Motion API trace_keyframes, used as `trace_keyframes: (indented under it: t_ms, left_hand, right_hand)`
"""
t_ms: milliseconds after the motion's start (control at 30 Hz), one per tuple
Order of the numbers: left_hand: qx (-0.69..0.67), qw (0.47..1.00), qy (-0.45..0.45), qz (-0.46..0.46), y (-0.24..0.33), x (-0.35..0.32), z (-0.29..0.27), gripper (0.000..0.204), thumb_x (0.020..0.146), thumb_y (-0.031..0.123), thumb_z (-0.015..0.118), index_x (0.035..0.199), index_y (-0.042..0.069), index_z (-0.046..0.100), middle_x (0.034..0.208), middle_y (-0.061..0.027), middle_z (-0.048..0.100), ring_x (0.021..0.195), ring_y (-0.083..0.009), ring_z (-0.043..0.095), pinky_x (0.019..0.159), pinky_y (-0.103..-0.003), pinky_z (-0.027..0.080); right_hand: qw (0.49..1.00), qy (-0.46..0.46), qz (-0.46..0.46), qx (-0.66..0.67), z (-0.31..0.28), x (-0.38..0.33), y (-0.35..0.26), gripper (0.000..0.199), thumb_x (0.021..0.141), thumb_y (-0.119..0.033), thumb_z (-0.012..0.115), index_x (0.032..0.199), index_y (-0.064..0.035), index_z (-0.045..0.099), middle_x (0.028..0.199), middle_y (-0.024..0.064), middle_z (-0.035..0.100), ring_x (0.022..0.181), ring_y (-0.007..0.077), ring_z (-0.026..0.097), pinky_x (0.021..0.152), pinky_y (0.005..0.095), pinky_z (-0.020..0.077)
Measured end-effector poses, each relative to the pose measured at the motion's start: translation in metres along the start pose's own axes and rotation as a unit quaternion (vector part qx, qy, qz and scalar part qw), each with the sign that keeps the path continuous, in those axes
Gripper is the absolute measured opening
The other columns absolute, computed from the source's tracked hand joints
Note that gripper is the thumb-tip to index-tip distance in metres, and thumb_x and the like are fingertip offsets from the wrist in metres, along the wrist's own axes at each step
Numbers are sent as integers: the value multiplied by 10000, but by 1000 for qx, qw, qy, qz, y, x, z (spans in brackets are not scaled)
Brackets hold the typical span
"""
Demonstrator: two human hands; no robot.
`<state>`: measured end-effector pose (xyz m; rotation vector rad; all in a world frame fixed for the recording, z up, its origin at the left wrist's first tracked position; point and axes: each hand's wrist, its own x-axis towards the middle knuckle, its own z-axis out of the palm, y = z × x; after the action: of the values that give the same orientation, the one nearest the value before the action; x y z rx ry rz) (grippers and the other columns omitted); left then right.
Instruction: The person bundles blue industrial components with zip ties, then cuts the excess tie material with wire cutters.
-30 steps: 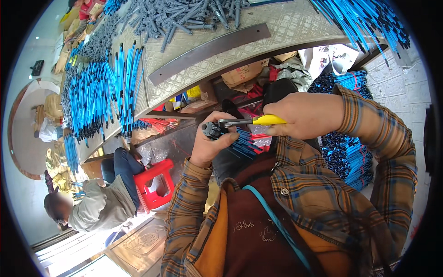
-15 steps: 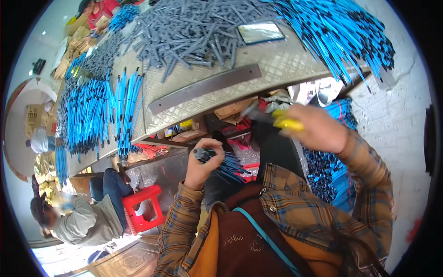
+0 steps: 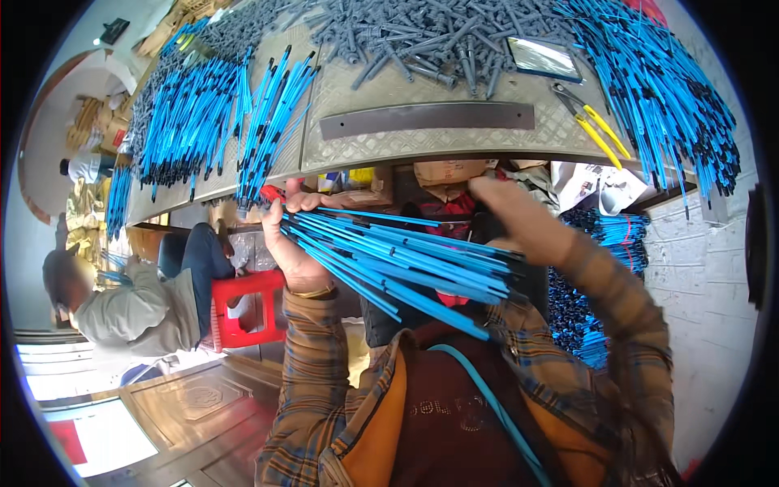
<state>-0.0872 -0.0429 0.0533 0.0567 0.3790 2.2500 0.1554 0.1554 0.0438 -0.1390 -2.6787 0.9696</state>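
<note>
My left hand (image 3: 292, 258) holds a loose bundle of thin blue rods (image 3: 406, 264) with black bands and tips. The bundle fans out to the right across my lap, its left ends lying in the palm under my fingers. Beside the bundle's right ends is my right hand (image 3: 531, 223), blurred by motion, fingers stretched out and thumb apart, with nothing visible in it. Pliers with yellow handles (image 3: 599, 134) lie on the table's right part, jaws slightly apart. A flat dark metal bar (image 3: 426, 119) lies near the table's front edge.
Grey plastic pieces (image 3: 438, 36) are heaped on the patterned metal table (image 3: 357, 150). Blue rods (image 3: 191, 118) are piled at left, with another heap (image 3: 649, 89) at right. A mirror-like plate (image 3: 544, 59) lies between. At left a person (image 3: 146, 304) sits by a red stool (image 3: 251, 308).
The pliers have gone from my right hand onto the table. The bundle, earlier held end-on in my left fist, now lies sideways. My view has shifted left.
</note>
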Motion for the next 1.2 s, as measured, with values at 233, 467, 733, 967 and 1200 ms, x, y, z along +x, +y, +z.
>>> trace_keyframes:
  t_ms: [233, 467, 733, 967, 1200]
  left_hand:
    - [154, 987, 29, -32, -29, -14, -38, 350, 820, 310, 546, 966, -7, 528, 860, -93, 599, 829, -206, 568, 818, -361, 444]
    - [268, 950, 162, 12, -52, -46, -85, 457, 816, 395, 551, 1013, -17, 546, 883, -142, 616, 814, -240, 590, 751, -339, 470]
    - [454, 809, -238, -289, -23, -80, 23, 199, 856, 179, 580, 927, -5, 602, 852, -82, 616, 766, -150, 578, 721, -263, 457]
    - [550, 756, -136, -328, -80, -112, 52, 154, 803, 95, 645, 880, -26, 587, 842, -41, 580, 767, -89, 534, 705, -215, 433]
    - [562, 783, -81, -254, -144, -129, 71, 75, 836, 78, 623, 850, 10, 595, 809, -3, 589, 759, -48, 523, 692, -196, 434]
  right_hand:
    - [822, 20, 38, 567, 36, 38, -59, 633, 734, -155, 703, 1287, -72, 406, 1165, 165, 499, 993, 267, 556, 836, 366, 464]
    - [938, -49, -220, 264, 6, 47, -63, 400, 744, -207, 694, 1095, -63, 566, 1005, 113, 590, 871, 229, 595, 772, 341, 488]
    - [925, -267, -108, 247, 53, 4, -36, 474, 667, -275, 711, 1048, -43, 550, 946, 117, 596, 839, 275, 595, 730, 354, 478]
    - [918, -242, -73, 306, 27, -45, -23, 567, 646, -288, 719, 1103, -37, 496, 1007, 141, 572, 895, 278, 574, 778, 348, 459]
    - [898, -77, -98, 421, 10, -116, 8, 595, 675, -340, 708, 1134, -29, 493, 1187, 179, 455, 979, 290, 514, 824, 363, 426]
